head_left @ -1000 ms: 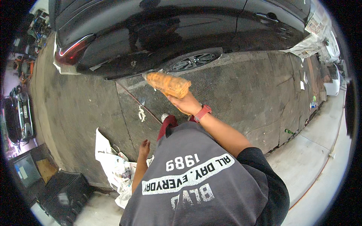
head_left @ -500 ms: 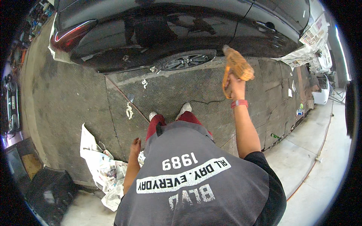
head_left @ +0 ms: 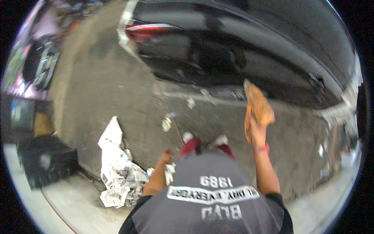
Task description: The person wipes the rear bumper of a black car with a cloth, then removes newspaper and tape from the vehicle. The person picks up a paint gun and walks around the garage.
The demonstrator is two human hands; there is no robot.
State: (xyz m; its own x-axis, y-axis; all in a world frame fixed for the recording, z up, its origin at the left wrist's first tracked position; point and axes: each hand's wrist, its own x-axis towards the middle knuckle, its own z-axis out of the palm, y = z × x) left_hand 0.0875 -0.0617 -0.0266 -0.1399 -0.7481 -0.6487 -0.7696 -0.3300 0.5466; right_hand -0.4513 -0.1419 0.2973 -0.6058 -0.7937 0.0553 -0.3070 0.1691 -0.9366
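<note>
My right hand [head_left: 257, 130] is closed around the grip of an orange gun-shaped tool [head_left: 260, 106] with a grey nozzle. A curved orange loop runs in front of my fingers. The nozzle points away from me, in front of the lower side of a black car [head_left: 175, 54]; whether it touches the car cannot be told. My left hand [head_left: 166, 156] hangs low beside my left leg, its fingers smeared by motion, and nothing shows in it. Crumpled newspaper [head_left: 126, 173] lies on the floor near that hand.
White paper scraps [head_left: 166, 124] lie on the dark floor [head_left: 93, 85] between me and the car. Black boxy objects [head_left: 46, 160] stand at the left. More paper [head_left: 344, 111] covers the car's far right end. A thin hose or cord [head_left: 173, 123] crosses the floor near my feet.
My view has turned left, so the car and floor appear shifted right and lower. The orange tool stays in my right hand. My left hand remains low at my side.
</note>
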